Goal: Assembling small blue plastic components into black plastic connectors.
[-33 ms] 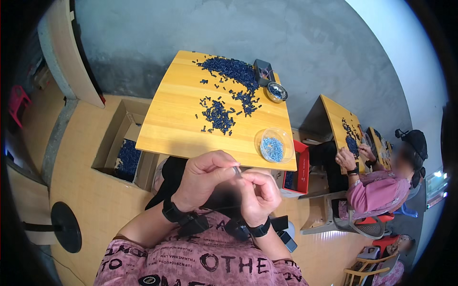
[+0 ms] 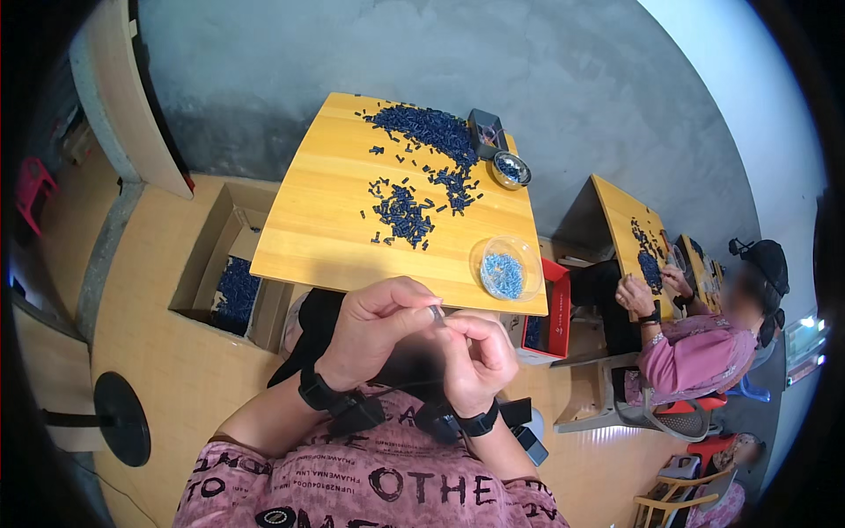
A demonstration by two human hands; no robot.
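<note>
My left hand and my right hand meet just in front of the table's near edge, fingertips pinched together. Between them is a small dark tubular piece, mostly covered by the fingers. Its left end sits in my left thumb and forefinger, and my right fingertips close on the other end. Beyond my hands, a loose pile of small dark blue tubular pieces lies on the wooden table. A clear round tub of small light blue pieces stands at the table's near right corner.
A larger heap of dark pieces lies at the back, beside a dark box and a metal bowl. A cardboard box stands on the floor at left, a red box at right. Another person works at a farther table.
</note>
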